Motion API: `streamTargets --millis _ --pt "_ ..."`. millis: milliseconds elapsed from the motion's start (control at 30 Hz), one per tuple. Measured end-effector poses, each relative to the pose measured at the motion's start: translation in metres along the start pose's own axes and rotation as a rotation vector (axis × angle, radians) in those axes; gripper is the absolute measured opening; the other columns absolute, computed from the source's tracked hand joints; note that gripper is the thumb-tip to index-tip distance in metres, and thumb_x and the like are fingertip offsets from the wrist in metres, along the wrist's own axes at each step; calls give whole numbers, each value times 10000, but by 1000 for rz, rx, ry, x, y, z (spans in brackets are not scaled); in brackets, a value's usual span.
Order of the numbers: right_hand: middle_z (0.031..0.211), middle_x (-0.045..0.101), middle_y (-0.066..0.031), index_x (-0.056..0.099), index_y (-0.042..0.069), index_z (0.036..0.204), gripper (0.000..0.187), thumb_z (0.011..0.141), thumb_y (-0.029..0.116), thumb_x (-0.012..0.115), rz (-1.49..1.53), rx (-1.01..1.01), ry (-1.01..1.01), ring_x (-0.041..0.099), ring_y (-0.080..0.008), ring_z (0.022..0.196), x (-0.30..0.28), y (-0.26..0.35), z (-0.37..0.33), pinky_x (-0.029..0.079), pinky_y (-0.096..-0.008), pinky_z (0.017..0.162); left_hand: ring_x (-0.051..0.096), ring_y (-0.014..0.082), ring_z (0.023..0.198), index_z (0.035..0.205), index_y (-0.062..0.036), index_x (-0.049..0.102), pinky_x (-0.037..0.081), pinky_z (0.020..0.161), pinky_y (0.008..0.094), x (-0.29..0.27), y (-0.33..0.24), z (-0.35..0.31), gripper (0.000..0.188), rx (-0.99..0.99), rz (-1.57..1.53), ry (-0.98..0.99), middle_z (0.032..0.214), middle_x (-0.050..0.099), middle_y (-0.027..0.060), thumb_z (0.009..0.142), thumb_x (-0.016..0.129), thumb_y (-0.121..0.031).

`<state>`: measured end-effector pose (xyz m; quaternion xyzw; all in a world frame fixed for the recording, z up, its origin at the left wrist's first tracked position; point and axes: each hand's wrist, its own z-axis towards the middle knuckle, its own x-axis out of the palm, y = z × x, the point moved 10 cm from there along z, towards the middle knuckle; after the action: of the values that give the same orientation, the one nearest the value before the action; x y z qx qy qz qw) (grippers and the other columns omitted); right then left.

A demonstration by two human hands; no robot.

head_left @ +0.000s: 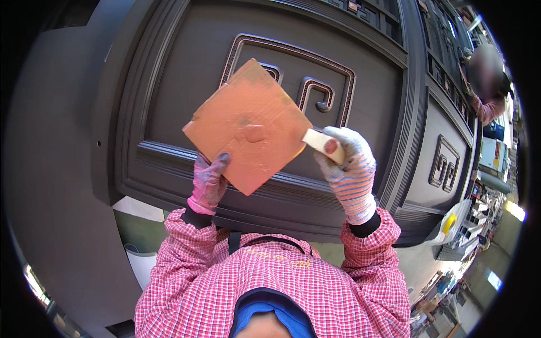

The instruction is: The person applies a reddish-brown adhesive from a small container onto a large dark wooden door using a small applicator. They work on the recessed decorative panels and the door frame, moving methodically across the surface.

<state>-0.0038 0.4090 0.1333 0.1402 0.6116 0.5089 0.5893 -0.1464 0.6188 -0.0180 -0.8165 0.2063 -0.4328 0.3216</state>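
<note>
My left hand [209, 183], in a stained pink and grey glove, grips the lower left edge of a square board [248, 121], thumb on top. Orange-brown paint coats the board, with a thick wet patch near its middle. In my right hand [352, 169], wearing a striped white glove, is a small pale block [323, 145] with a reddish-brown smear. Its tip is close to the board's right corner; whether they touch I cannot tell. Behind the board lies a dark panelled door [186, 73] with a raised scroll moulding [338, 101] edged in copper colour, partly covered by the board.
To the right stands another dark panel [437, 163] with a similar scroll. A person [489, 98] in a checked sleeve is at the far right. Shelving with assorted items [470, 231] and a yellow object [449, 224] are at the lower right. A white bucket-like container [141, 265] sits at lower left.
</note>
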Motion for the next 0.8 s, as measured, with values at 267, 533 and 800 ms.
streamTargets --millis 267,533,800 --pt "823 655 -90 655 110 1002 368 662 42 779 -297 -268 136 630 -332 773 78 51 15 503 -417 751 619 191 1132 1351 -26 472 508 967 349 -21 -12 13 530 -137 44 117 1254 618 90 890 716 -119" --pt "811 653 -42 632 157 995 368 651 74 732 -307 -203 184 646 -270 819 99 50 28 486 -428 848 623 205 1141 1355 -16 474 518 977 357 -49 -28 27 520 -148 112 129 1253 622 98 895 691 -125" --pt "862 681 -135 682 86 944 257 709 30 770 -209 206 -261 654 -339 771 5 -118 49 533 -391 728 609 227 1167 1392 -72 459 534 973 420 -76 -47 53 523 -113 73 33 1316 577 92 915 670 -109"
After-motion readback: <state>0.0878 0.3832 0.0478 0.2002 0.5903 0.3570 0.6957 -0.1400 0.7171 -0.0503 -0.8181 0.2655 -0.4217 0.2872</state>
